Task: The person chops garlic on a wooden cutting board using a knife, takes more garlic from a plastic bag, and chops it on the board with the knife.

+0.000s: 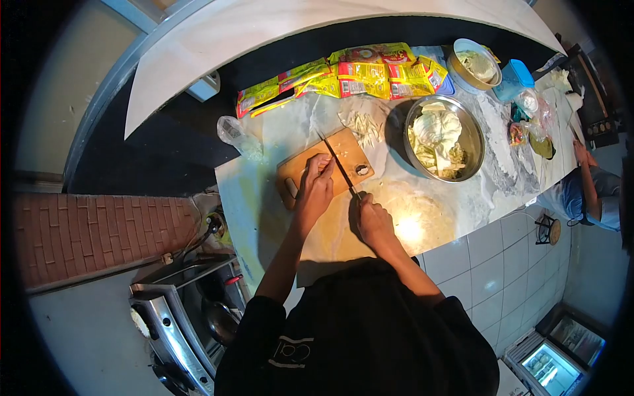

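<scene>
My right hand [375, 223] is wrapped round the handle of a knife [339, 165], whose dark blade lies across a wooden cutting board [350, 146]. Close beside the blade, my left hand [316, 188] rests on the board with its fingers bent and held together. Whatever is under those fingertips is hidden. Small pale bits lie by the blade, and a whitish piece [362, 169] sits at the board's right corner. Just past the board, a heap of pale sliced strips [364, 127] lies on thin plastic.
A steel bowl [479, 148] of cabbage [437, 129] stands right of the board. Yellow packets [363, 76] line the back of the marble counter [317, 241]. A plastic bag [234, 134] lies left, a second bowl [494, 80] back right. Another person [591, 191] is at far right; a stove [175, 330] is lower left.
</scene>
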`<state>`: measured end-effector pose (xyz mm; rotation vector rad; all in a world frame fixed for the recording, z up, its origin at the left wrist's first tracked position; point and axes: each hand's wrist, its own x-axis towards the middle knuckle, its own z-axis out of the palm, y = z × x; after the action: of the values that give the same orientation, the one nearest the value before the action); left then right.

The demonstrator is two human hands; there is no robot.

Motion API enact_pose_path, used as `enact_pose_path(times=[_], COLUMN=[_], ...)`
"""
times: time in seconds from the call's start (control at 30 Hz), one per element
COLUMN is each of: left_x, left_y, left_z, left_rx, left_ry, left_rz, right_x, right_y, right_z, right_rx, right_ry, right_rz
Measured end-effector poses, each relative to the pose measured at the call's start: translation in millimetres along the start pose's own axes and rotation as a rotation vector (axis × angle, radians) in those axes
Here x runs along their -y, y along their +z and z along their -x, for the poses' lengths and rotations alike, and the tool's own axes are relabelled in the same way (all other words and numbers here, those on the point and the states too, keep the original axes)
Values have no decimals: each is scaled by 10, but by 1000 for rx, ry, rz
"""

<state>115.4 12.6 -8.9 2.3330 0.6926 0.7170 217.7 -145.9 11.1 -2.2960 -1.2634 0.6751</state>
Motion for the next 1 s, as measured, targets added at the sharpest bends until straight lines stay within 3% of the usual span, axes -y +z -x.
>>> enact_pose_path(times=[0.67,0.77,0.83,1.0], left_x=[-42,-136,-172,-118], left_y=[-81,-131,-150,-107], left_z=[-52,-63,-65,-44], left_rx=[-72,-55,12,23], left_ry=[-9,-101,-58,-3], left_rz=[48,62,-212,-255], right_x=[85,92,88,128], right_y=[-197,-190,-182,-169], right_z=[93,94,91,59], right_rx=[52,58,58,69], right_ry=[35,40,42,22], right_rz=[-79,-74,-69,-77])
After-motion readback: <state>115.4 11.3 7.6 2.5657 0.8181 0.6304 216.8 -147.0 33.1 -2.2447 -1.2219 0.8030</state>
